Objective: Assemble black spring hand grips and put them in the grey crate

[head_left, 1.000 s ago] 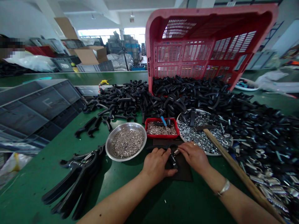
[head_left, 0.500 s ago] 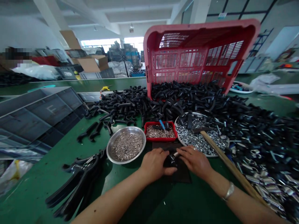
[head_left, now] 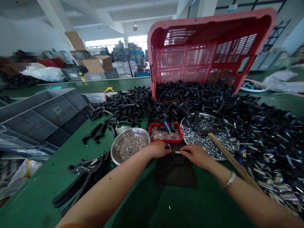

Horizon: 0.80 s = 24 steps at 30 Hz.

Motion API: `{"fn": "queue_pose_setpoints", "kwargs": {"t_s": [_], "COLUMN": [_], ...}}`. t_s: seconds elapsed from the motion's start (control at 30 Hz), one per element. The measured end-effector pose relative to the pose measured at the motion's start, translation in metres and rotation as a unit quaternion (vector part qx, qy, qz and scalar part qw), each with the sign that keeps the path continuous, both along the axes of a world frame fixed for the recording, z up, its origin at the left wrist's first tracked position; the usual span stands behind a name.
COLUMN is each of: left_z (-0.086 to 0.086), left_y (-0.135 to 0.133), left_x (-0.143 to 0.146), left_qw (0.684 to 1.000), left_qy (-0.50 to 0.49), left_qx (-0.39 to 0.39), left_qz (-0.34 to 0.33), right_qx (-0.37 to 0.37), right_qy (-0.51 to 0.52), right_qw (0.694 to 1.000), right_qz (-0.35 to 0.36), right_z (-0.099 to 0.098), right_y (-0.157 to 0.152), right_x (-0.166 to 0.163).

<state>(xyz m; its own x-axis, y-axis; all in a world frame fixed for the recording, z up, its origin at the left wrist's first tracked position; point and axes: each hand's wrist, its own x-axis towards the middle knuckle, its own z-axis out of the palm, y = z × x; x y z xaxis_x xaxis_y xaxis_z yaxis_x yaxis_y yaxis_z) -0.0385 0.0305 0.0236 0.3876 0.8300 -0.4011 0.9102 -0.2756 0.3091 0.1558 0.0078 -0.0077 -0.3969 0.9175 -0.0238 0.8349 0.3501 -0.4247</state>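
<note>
Left hand (head_left: 157, 149): closed on a black part (head_left: 168, 145), mostly hidden by the fingers.
Right hand (head_left: 196, 154): thumb and fingertips pinching one end of a small spring (head_left: 177, 152).
Spring: between the hands, over the far end of a dark mat (head_left: 177, 175); contact with the black part, cannot tell.
Red tray (head_left: 166, 141): just beyond the mat, small metal pieces inside.
Metal bowl (head_left: 115, 151): beside the left hand, small metal pieces inside.
Hammer (head_left: 226, 153): head over a round tray (head_left: 231, 159), right.

Single head-worn view, facing forward and down: table (head_left: 142, 202) close below, left hand (head_left: 157, 149) and right hand (head_left: 196, 155) near centre, ceiling (head_left: 142, 15) far off.
</note>
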Motion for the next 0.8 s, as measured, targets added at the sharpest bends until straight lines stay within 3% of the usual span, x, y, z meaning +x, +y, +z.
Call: {"fn": "queue_pose_setpoints", "kwargs": {"t_s": [0.17, 0.23, 0.37, 0.6, 0.7, 0.8], "left_z": [-0.019, -0.025, -0.032, -0.034, -0.036, -0.038], "left_y": [-0.026, -0.032, -0.036, -0.04, -0.041, -0.041], "left_x": [0.003, 0.004, 0.006, 0.005, 0.004, 0.003], "left_qw": [0.983, 0.976, 0.969, 0.965, 0.963, 0.962], "left_qy": [0.008, -0.005, -0.023, -0.043, -0.053, -0.064], "left_qx": [0.16, 0.191, 0.216, 0.227, 0.227, 0.222], "left_qz": [0.093, 0.107, 0.115, 0.126, 0.136, 0.143], "right_qx": [-0.003, 0.009, 0.077, 0.111, 0.135, 0.176], "right_qy": [-0.046, -0.069, -0.09, -0.104, -0.08, -0.049], "right_qw": [0.999, 0.998, 0.992, 0.983, 0.981, 0.972], "right_qz": [0.0, -0.003, -0.043, -0.1, -0.118, -0.149], "right_z": [0.012, 0.021, 0.033, 0.02, 0.022, 0.03], "right_y": [0.005, 0.012, 0.043, 0.096, 0.097, 0.079], "right_x": [-0.004, -0.009, -0.033, -0.082, -0.079, -0.061]}}
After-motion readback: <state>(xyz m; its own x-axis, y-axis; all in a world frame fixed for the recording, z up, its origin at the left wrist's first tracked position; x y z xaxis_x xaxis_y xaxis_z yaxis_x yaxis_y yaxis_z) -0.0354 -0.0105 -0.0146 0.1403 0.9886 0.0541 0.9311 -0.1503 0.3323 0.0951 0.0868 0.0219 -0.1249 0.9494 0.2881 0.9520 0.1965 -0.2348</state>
